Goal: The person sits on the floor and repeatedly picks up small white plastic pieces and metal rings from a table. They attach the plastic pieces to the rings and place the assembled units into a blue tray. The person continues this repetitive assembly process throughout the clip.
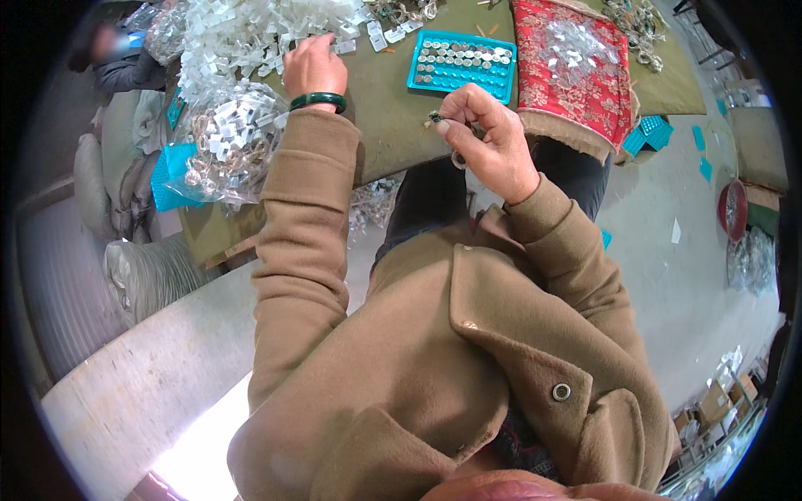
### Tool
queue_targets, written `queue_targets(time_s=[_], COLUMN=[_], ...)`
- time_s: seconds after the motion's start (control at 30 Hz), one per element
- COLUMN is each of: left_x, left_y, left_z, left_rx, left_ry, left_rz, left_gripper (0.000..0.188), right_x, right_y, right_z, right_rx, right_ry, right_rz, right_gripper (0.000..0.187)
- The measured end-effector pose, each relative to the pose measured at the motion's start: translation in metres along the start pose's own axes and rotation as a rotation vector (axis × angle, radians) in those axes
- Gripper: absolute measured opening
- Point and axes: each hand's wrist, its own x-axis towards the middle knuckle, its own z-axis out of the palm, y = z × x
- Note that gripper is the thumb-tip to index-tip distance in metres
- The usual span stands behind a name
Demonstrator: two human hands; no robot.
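Observation:
My left hand (315, 68), with a dark green bangle (318, 101) at the wrist, reaches to the near edge of a heap of small clear plastic pieces (242, 42). Its fingers are partly hidden but look bent and apart, touching the heap. In front of my body, my right hand (491, 138) is closed in a pinch on a small dark piece with a tan cord (433, 119). Under its fingers shows a pale ring-like bit (458, 159). Beyond this hand lies a blue tray (491, 87) with rows of small round silvery discs, its nearer rows partly unfilled.
A clear bag (238, 179) of cords and white pieces lies left of my left forearm. Right of the tray, a red patterned cloth (568, 104) carries small shiny clear pieces. Corded items (639, 33) lie at the far right. Another person's sleeve (129, 73) shows at far left.

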Motion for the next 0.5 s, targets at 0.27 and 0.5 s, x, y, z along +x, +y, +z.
queue_targets(time_s=[0.27,0.5], left_x=[-0.023,-0.058], left_y=[0.015,0.034], left_z=[-0.026,-0.056], left_rx=[-0.095,-1.533], left_ry=[-0.232,-0.283], left_rz=[-0.162,-0.793], left_gripper=[0.023,0.017], right_x=[0.003,0.019], right_y=[0.011,0.002], right_z=[0.006,0.016], right_rx=[0.26,0.67], right_ry=[0.03,-0.023], right_rz=[0.144,0.374], right_gripper=[0.007,0.006])
